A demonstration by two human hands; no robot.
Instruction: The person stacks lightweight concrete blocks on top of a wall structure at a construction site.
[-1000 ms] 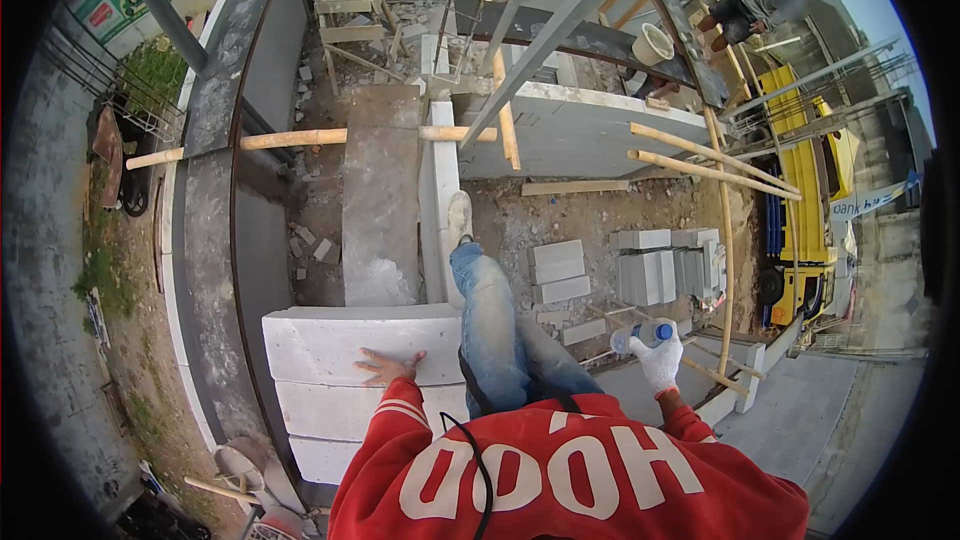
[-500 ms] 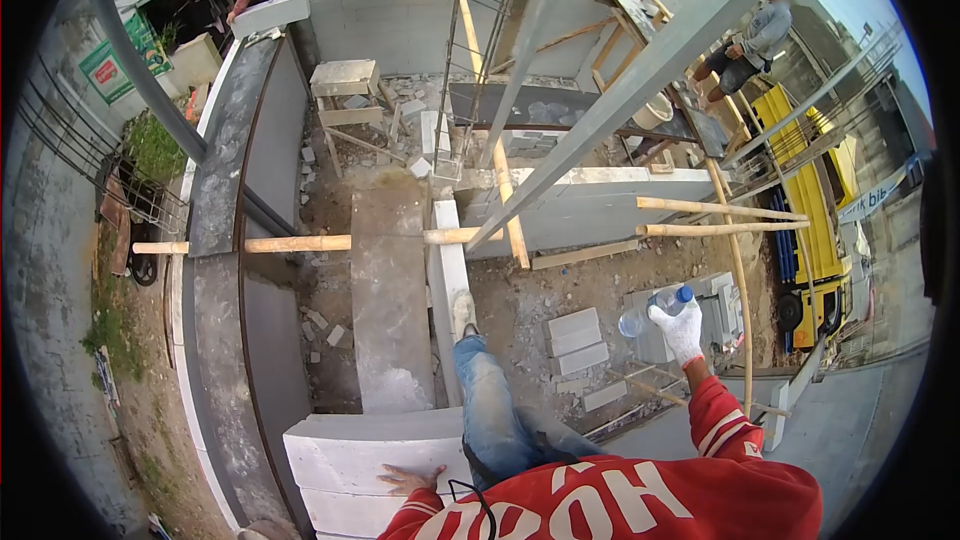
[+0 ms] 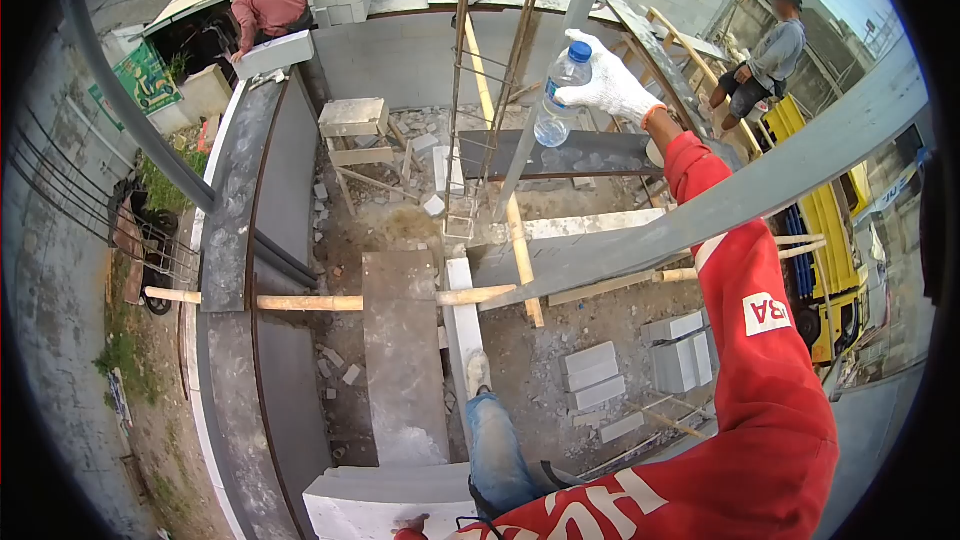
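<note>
My right hand (image 3: pixel 612 82), in a white knitted glove, is raised in front of me and closed around a clear plastic water bottle (image 3: pixel 556 112). The bottle has a blue cap and stands nearly upright in my grip. At the bottom edge, a small part of my bare left hand (image 3: pixel 412 523) shows, resting on a stack of white lightweight blocks (image 3: pixel 350 505). It holds nothing that I can see, and most of it is out of view. My shoe (image 3: pixel 478 372) stands on a narrow block wall (image 3: pixel 463 315).
A grey steel beam (image 3: pixel 660 235) slants across the view below my right arm. Bamboo poles (image 3: pixel 310 303) and a plank (image 3: pixel 405 360) span the space below. One person (image 3: pixel 272 12) bends over a block at far left; another person (image 3: pixel 775 55) is at right. Blocks (image 3: pixel 593 372) lie below.
My right hand has lifted the bottle from the lower right to the upper middle. My view has tilted up, and my left hand has slid mostly out of the bottom of the frame.
</note>
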